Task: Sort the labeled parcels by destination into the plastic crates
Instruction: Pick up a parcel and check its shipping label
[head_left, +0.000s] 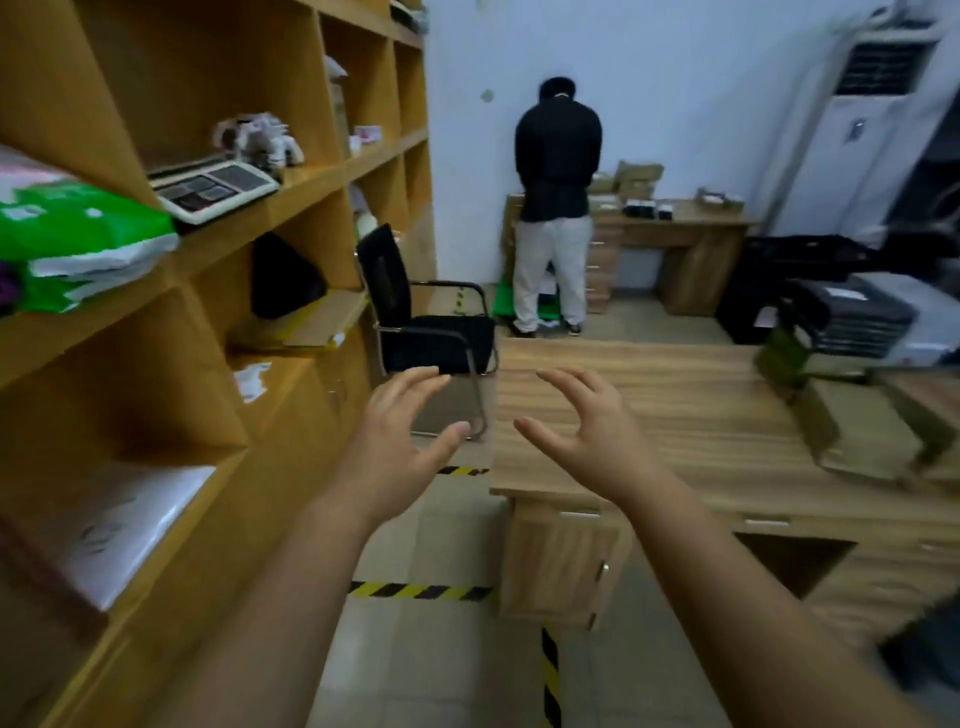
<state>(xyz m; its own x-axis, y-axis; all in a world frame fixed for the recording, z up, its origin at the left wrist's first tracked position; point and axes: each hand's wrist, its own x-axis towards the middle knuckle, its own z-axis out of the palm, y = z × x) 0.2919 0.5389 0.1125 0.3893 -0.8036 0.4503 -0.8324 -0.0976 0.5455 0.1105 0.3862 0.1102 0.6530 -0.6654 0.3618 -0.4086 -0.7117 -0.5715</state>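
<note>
Holding nothing, fingers spread, the left hand (400, 441) and right hand (587, 431) should likely clasp one parcel (862, 434) on the tabletop (649, 395) squarely.

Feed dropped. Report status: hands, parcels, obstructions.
Left hand open, right hand open, both empty. Green parcel on shelf, boxes on desk. Black chair ahead.

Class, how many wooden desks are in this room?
2: a near desk on the right, and a far desk by the back wall, beside the standing person. More may be hidden.
</note>
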